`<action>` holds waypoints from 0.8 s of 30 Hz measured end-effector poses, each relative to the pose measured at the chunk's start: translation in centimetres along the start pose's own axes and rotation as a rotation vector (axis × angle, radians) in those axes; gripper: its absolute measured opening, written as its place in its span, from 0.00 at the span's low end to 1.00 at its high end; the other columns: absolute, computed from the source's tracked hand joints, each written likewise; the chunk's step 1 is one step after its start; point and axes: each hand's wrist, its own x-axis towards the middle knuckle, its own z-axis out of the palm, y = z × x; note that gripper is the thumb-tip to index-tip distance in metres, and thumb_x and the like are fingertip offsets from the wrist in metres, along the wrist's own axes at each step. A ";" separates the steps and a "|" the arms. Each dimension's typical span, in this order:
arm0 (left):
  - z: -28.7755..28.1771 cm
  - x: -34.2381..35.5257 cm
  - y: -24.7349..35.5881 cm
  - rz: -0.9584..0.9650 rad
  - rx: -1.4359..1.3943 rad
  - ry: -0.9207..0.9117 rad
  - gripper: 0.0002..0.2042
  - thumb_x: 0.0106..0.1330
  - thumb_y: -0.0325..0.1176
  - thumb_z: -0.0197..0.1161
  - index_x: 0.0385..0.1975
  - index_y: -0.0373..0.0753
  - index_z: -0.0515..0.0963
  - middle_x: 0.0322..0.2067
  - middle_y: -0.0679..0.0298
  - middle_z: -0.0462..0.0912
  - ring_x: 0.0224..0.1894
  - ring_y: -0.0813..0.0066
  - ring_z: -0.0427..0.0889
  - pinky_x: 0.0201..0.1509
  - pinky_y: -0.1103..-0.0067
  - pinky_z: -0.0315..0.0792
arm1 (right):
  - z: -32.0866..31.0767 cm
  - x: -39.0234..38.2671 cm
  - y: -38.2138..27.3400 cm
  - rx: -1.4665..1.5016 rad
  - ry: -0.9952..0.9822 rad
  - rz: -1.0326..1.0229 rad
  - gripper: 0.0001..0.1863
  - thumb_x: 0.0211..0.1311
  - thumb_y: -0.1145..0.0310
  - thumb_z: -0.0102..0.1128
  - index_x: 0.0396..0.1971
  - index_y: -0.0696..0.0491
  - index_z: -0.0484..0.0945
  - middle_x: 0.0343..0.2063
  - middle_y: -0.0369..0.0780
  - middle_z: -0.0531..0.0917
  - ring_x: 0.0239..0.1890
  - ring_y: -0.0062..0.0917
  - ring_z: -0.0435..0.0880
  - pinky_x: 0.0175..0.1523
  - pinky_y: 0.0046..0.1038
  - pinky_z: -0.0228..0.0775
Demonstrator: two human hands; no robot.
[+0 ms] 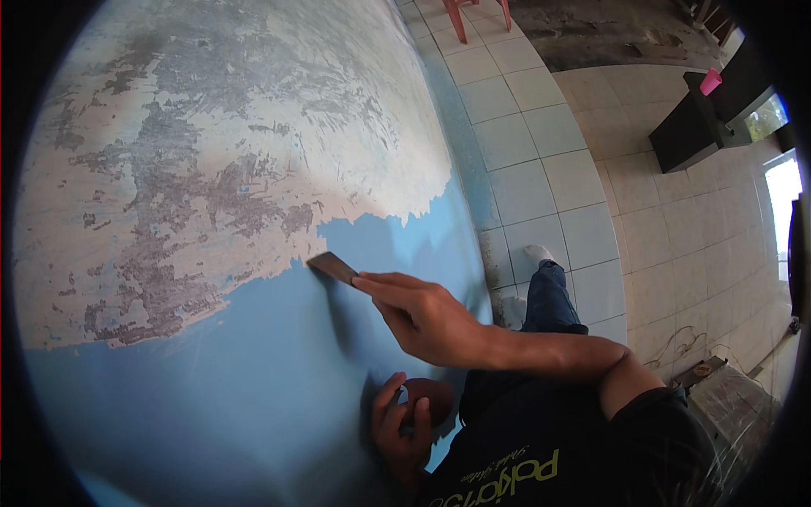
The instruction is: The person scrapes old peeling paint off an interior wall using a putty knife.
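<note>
A wall (203, 397) fills the left, blue paint below and a patchy white and grey stripped area (160, 169) above a ragged edge. My right hand (418, 313) grips a metal scraper (329, 264), its blade at that ragged edge. Lower down, my left hand (399, 427) has curled fingers around a rounded reddish-brown object (431, 397), close against the blue paint; what exactly it is I cannot tell.
Pale floor tiles (519, 194) run along the wall, with my foot (538, 253) on them. A red plastic chair (465, 13) is at the top. Rightward are a black counter (672, 135) with a pink cup (710, 81), and plastic-covered items (735, 406) with cords.
</note>
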 end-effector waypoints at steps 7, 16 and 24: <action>0.3 0.0 0.4 -0.034 -0.042 0.013 0.09 0.62 0.27 0.69 0.25 0.30 0.76 0.53 0.46 0.82 0.51 0.54 0.83 0.54 0.67 0.76 | -0.5 0.2 0.3 0.007 -0.016 0.019 0.19 0.68 0.82 0.55 0.58 0.61 0.77 0.52 0.54 0.83 0.44 0.44 0.88 0.44 0.32 0.82; 0.1 -0.1 -0.1 -0.024 -0.020 0.003 0.11 0.62 0.28 0.69 0.24 0.31 0.74 0.53 0.46 0.82 0.50 0.54 0.83 0.53 0.68 0.77 | -0.1 -0.3 0.3 0.037 -0.030 0.076 0.20 0.65 0.79 0.56 0.57 0.61 0.77 0.53 0.52 0.82 0.46 0.49 0.85 0.49 0.39 0.81; 0.2 -0.1 -0.1 -0.003 -0.016 0.001 0.10 0.62 0.27 0.69 0.25 0.31 0.75 0.53 0.46 0.82 0.51 0.53 0.83 0.55 0.66 0.77 | -0.3 0.5 0.6 0.005 -0.020 0.039 0.18 0.68 0.81 0.56 0.57 0.61 0.78 0.52 0.53 0.83 0.46 0.44 0.88 0.47 0.33 0.82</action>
